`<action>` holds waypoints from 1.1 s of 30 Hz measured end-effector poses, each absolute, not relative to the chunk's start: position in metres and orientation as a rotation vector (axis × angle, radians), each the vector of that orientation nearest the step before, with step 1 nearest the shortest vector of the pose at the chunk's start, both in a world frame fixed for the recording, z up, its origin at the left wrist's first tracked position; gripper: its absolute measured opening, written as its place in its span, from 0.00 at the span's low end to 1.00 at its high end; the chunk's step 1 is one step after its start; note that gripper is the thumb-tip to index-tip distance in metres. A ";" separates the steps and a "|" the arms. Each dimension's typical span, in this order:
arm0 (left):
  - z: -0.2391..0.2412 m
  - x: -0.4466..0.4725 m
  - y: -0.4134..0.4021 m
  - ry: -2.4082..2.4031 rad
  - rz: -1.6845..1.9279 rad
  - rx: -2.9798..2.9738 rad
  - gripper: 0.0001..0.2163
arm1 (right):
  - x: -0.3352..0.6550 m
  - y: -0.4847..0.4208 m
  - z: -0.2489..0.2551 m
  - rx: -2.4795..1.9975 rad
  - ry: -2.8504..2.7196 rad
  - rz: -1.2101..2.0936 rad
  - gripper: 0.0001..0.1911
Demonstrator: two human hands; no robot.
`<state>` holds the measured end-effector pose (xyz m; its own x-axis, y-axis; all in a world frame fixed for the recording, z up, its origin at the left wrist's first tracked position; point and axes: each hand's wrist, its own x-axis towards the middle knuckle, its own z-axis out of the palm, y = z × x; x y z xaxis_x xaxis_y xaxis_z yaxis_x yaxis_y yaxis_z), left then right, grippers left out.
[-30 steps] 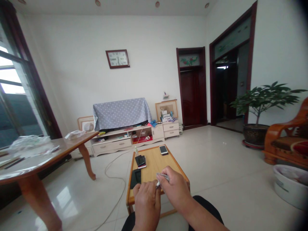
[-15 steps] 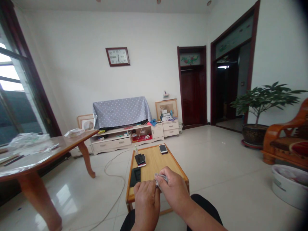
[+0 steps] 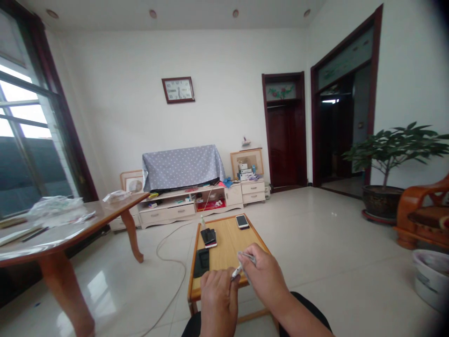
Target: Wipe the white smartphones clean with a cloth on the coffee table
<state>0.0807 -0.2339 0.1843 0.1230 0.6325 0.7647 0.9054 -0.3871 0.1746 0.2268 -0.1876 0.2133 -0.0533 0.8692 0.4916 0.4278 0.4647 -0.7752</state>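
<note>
My left hand is closed in a fist around a slender white item with a dark tip, whose exact kind I cannot make out. Its end sticks out toward my right hand, which pinches a small grey cloth between thumb and fingers. Both hands are above the near edge of a low wooden table. On that table lie a white-framed phone, a black device on top of a phone with a red edge, and a flat black case.
A small bottle stands at the table's far left corner. A larger table with plastic bags is on the left. A cable runs over the floor. To the right are a potted plant, a wooden armchair and a white bucket.
My right hand has drawn away from my left, so more of the white item shows between them. The view has tilted up and shifted slightly left.
</note>
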 end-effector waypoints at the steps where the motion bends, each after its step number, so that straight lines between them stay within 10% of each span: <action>1: 0.184 0.081 -0.234 -1.496 -1.149 -2.067 0.07 | 0.229 -0.184 0.213 -1.136 -1.652 0.522 0.13; 33: 0.182 0.081 -0.234 -1.558 -1.141 -2.050 0.09 | 0.217 -0.201 0.215 -1.146 -1.732 0.470 0.13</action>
<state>0.0814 -0.2338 0.1823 0.0843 0.6547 0.7512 0.9137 -0.3515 0.2038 0.2170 -0.2011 0.2151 -0.0863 0.8570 0.5080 0.4829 0.4820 -0.7311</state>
